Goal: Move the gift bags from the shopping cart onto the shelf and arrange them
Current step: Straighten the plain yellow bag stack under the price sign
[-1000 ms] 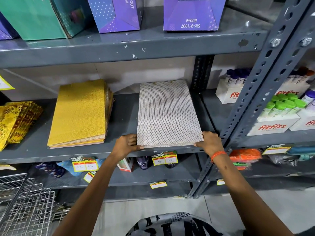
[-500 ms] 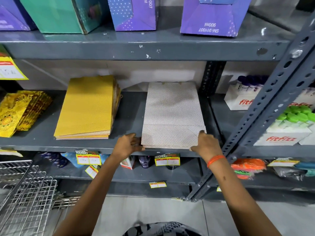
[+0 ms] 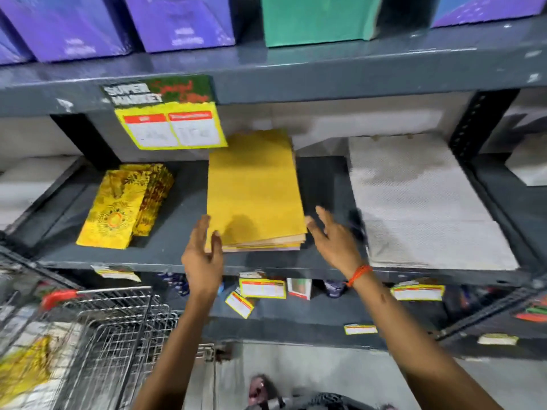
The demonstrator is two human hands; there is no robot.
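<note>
Both hands are reaching toward the stack of plain yellow gift bags (image 3: 254, 193) that is lying flat in the middle of the grey shelf (image 3: 165, 253). The left hand (image 3: 202, 255) is spreading wide with nothing in it, its fingers pointing up at the stack's near left corner, where the fingertips seem to be touching the edge, though motion blur is making that hard to confirm. The right hand (image 3: 334, 238) is also opening wide and carrying nothing, sitting just beside the stack's near right corner; an orange thread band (image 3: 358, 274) is circling its wrist. To the right of the stack, apart from it, a pile of pale dotted gift bags (image 3: 420, 208) is lying flat on the same shelf. To the left, a smaller pile of patterned gold gift bags (image 3: 118, 208) is resting at a slight angle. A yellow price label (image 3: 170, 125) is hanging from the shelf above. At the lower left, the wire shopping cart (image 3: 112, 335) is standing by the shelving, and something yellow (image 3: 26, 368) is showing inside it, too blurred to identify.
</note>
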